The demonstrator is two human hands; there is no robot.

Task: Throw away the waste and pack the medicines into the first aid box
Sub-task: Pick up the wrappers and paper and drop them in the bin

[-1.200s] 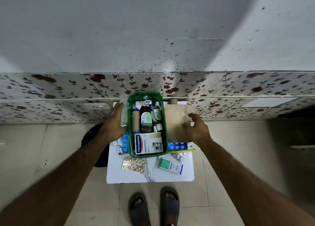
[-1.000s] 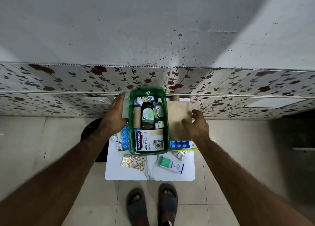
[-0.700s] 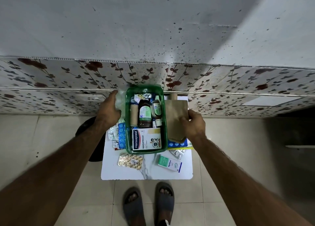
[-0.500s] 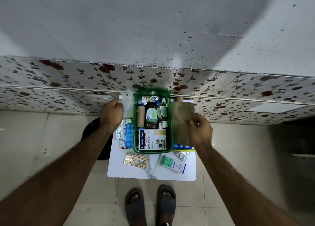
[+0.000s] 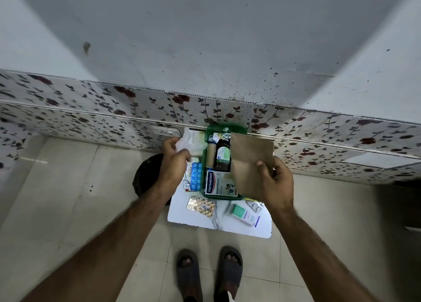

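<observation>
Two hands lifting waste, medicines half packed

Head view: at frame centre, the green plastic first aid box (image 5: 204,165) on the small white marble-pattern table (image 5: 218,219) already holds a brown syrup bottle (image 5: 222,157) and a white Hansaplast plaster carton (image 5: 217,184). Left outside are blue tablet strips (image 5: 196,176), a yellow pill blister (image 5: 201,207) and a green-white medicine carton (image 5: 245,214). The left hand (image 5: 174,162) has its fingers closed round crumpled white plastic wrapping (image 5: 190,141). The right hand (image 5: 274,181) pinches a flat brown paper bag (image 5: 249,156) raised over the box. A black bin (image 5: 147,176) sits left of the table, probably next for the waste.
</observation>
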